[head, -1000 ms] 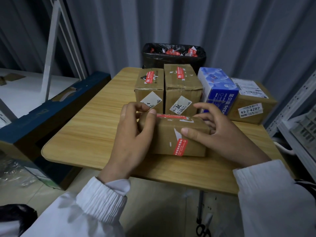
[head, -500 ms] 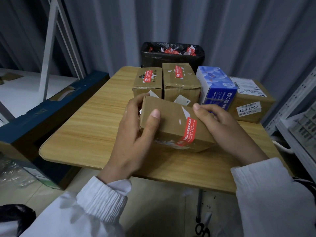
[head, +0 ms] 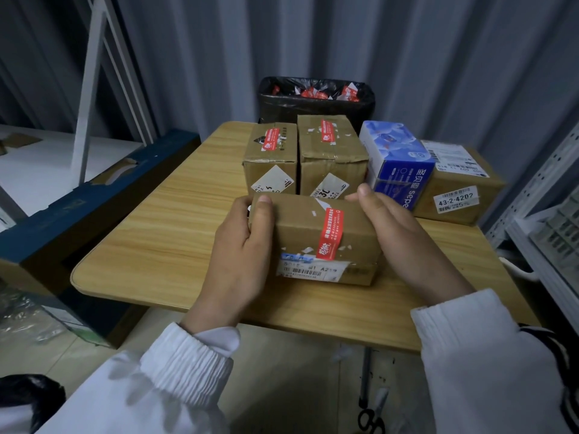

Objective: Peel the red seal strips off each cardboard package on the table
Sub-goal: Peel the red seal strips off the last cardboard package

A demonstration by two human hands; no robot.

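Strip (head: 330, 238) position decides your next move. It crosses the top of the box (head: 307, 233) from far to near, right of centre, and folds over the front edge, so it lies nearer your right hand (head: 404, 242). The box's long axis runs left to right between your hands, at the near part of the table (head: 163, 239). Your left hand (head: 241, 255) grips the left end, thumb curled on top. Your right hand lies along the right end, fingers fairly straight, pressing in. The lower tip by the barcode label looks like the likeliest place to start picking. The wood-grain top is smooth. Behind stand two more sealed boxes (head: 271, 161), a blue pack (head: 398, 164) and a bin (head: 316, 101) of red scraps.
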